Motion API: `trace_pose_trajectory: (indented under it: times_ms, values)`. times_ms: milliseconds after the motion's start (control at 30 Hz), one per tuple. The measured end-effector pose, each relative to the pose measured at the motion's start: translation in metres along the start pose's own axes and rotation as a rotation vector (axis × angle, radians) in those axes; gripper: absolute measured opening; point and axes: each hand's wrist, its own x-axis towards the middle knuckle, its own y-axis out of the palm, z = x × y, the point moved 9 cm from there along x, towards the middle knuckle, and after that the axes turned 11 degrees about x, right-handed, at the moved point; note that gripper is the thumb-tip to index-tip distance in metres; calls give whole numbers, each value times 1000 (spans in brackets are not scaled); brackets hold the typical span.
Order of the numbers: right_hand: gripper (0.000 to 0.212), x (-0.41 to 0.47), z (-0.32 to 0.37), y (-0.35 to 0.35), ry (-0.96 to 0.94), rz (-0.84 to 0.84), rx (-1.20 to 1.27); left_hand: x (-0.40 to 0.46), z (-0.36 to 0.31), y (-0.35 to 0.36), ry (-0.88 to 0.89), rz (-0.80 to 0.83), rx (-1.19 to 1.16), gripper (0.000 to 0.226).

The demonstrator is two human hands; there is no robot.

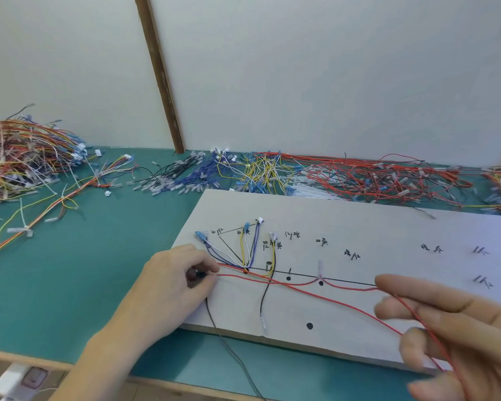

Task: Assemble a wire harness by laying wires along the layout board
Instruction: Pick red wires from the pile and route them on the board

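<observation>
Red wire [315,296], thin and glossy, runs from the middle of the frame toward the lower right, stretched just above a flat pale layout board [359,227] that lies on a green matte surface [84,270]. The left hand [171,282], at centre left by the board's left edge, has its fingers curled in a grip that pinches the wire's end together with a thin black wire [232,354], which trails off the board's near edge toward the bottom of the frame. The right hand [451,328], large and blurred at the lower right, has loosely spread fingers, and the red wire passes between them; I cannot tell how firmly it is held. A second red strand [344,285] dips along the black line drawn across the board, past black dots and short upright pins. Near the board's upper left corner, blue, white and yellow leads [243,250] fan up to small blue and white plugs beside handwritten marks. The right half of the board, past the marks, carries no wires, and a broad stretch of green lies open at the left of the frame. Along the far edge, under a white wall, tangled heaps of loose wires [359,178] spread from upper left to far right. A brown wooden strip [159,73] leans up the wall.
</observation>
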Motion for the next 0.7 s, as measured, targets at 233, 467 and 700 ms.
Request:
trace_pose_trajectory:
  times_ms: [233,467,700]
  values:
    - [86,12,10,15,-101,-16,-605,5,-1,1,38,90,8,19]
    - [34,25,44,9,-547,-131,-753,10,8,-3,65,200,-26,25]
    - [50,55,5,35,-408,154,-434,14,7,0,82,192,-5,21]
